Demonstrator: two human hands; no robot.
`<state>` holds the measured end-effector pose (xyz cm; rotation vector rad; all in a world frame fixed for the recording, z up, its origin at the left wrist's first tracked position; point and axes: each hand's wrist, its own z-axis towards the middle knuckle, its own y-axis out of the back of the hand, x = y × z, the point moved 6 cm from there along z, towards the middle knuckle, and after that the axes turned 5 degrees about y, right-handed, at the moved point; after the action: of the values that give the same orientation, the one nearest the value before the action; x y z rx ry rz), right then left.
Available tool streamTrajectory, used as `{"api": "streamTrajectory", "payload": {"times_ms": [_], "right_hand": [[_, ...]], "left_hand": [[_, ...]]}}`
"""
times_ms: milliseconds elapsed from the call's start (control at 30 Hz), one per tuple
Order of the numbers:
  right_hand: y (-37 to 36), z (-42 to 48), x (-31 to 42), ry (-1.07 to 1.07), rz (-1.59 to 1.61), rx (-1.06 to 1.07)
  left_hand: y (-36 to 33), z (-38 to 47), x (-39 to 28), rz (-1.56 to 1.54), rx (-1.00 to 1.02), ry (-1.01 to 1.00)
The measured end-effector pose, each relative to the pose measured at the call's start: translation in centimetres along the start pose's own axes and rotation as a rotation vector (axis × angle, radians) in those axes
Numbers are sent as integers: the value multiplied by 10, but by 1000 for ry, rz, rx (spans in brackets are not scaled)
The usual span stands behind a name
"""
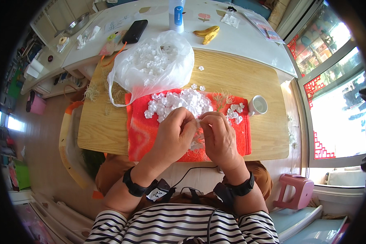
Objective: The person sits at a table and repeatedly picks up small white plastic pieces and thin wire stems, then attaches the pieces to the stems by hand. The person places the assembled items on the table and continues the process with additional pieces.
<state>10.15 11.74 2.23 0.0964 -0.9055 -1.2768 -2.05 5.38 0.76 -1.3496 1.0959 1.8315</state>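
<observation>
My left hand (175,132) and my right hand (221,137) meet over a red cloth (143,128), fingertips pinched together. Between them shows a bit of a small white piece (198,120), mostly hidden by the fingers; it looks like one of the white plastic flowers. Just beyond the fingers lies a heap of these flowers (183,100). A smaller group of flowers (236,113) is right of my right hand, with a bunch of thin pale-green stems (222,100) nearby. Below my fingertips, pale strands with whitish parts (197,141) hang or lie over the cloth; which, I cannot tell.
A plastic bag of white flowers (183,70) stands on the wooden table (231,70). At the cloth's right edge is a white cup (258,105). Behind, a white table (250,45) bears a bottle (177,18), banana peel (209,33) and black power bank (135,31).
</observation>
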Motion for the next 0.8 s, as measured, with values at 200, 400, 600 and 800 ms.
{"api": "streamTrajectory", "payload": {"times_ms": [200, 400, 600, 800], "right_hand": [[-4, -2, -2, -22, -3, 15], [-1, -9, -25, -421, 353, -61], [-7, -13, -32, -572, 624, -83], [-13, -15, -33, -647, 812, -67]], "left_hand": [[-2, 6, 15, -55, 124, 226], [-1, 2, -11, -18, 17, -125], [0, 2, -18, 197, 29, -264], [0, -1, -23, 223, -8, -325]]}}
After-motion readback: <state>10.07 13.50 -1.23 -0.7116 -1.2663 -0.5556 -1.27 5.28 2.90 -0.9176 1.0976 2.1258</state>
